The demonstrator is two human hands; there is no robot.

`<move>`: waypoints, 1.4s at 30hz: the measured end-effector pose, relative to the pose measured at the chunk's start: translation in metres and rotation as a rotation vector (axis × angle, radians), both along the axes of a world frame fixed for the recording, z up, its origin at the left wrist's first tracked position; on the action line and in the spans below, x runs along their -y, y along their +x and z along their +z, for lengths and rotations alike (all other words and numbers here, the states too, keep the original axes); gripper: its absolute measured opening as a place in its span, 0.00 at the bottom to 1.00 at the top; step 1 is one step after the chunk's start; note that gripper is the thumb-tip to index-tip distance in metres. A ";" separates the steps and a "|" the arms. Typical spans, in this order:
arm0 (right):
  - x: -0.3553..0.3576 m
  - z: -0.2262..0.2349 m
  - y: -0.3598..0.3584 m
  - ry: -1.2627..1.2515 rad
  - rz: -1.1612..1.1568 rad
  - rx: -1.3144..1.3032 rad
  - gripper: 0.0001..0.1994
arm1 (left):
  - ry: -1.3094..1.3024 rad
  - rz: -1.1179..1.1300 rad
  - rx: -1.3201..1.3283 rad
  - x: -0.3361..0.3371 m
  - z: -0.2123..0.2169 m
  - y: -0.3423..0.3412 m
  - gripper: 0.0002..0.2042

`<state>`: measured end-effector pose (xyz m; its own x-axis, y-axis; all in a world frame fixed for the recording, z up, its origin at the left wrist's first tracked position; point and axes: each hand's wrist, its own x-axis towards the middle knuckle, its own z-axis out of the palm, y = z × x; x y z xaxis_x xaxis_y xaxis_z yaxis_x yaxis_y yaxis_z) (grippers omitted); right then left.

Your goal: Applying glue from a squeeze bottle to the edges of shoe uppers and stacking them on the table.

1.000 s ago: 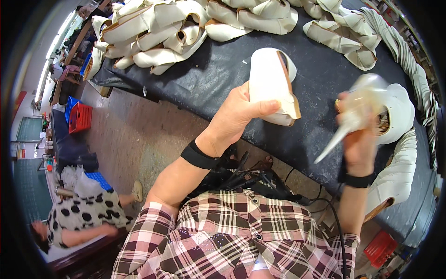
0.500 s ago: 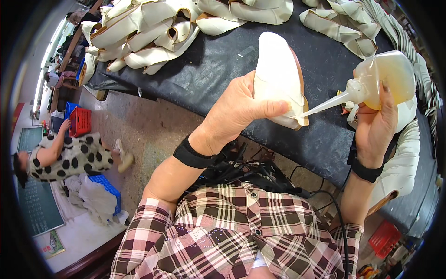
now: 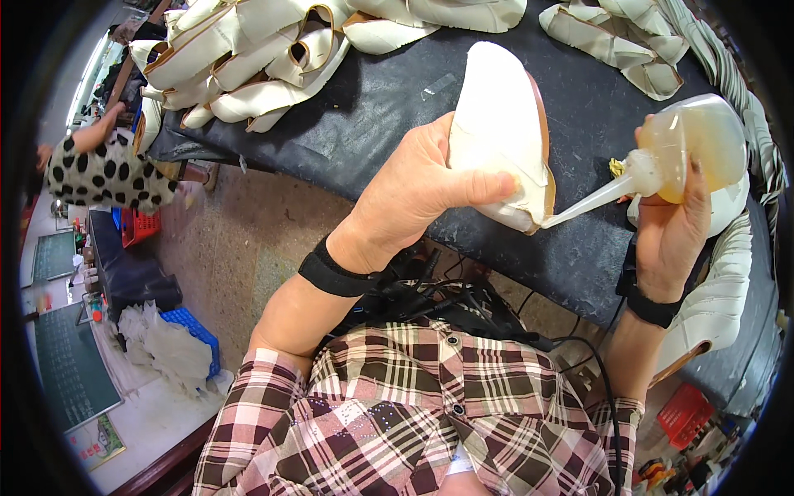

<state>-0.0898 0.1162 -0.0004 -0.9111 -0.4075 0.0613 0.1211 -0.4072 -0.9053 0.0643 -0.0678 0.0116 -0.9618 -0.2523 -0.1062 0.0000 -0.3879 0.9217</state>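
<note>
Across the top of my view, from ten o'clock round to three, runs the dark table (image 3: 372, 124), its near edge slanting down toward four o'clock. At eleven o'clock on it lies a heap of cream shoe uppers (image 3: 240, 58), with a smaller pile of cream pieces (image 3: 628, 41) at one o'clock. Off the table at nine o'clock, a person in a spotted top (image 3: 103, 174) bends over the floor. Just above centre, my left hand (image 3: 413, 194) is clamped on a cream shoe upper (image 3: 500, 132) with a tan edge, thumb pressed on its face, fingers behind it, held above the table. At three o'clock my right hand (image 3: 674, 223) is wrapped tight around a translucent squeeze bottle (image 3: 699, 145) of yellowish liquid, probably glue. Its long white nozzle (image 3: 587, 202) points toward nine o'clock, and the tip seems to touch the lower edge of the upper, though I cannot be sure. Each wrist wears a black band (image 3: 335, 273).
</note>
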 end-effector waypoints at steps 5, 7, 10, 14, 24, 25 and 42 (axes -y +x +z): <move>-0.001 -0.001 -0.002 -0.050 -0.013 0.011 0.23 | -0.011 0.003 0.007 0.002 0.004 -0.002 0.22; -0.002 -0.002 -0.004 -0.048 -0.017 0.006 0.23 | -0.011 0.013 -0.002 0.003 0.003 -0.003 0.22; -0.006 -0.002 -0.004 -0.032 -0.013 0.000 0.24 | -0.015 -0.016 0.008 0.002 0.004 -0.005 0.21; -0.004 -0.003 0.000 -0.051 -0.028 0.047 0.24 | 0.008 0.003 0.018 0.001 0.003 -0.005 0.24; -0.009 0.002 0.003 -0.014 -0.061 0.010 0.24 | 0.012 0.001 0.044 0.000 0.002 -0.007 0.27; -0.014 0.004 0.000 -0.046 -0.032 -0.016 0.24 | 0.013 0.002 0.043 0.000 0.002 -0.007 0.27; -0.007 -0.002 0.001 -0.012 -0.052 -0.045 0.24 | 0.011 -0.034 0.052 -0.004 -0.004 -0.011 0.25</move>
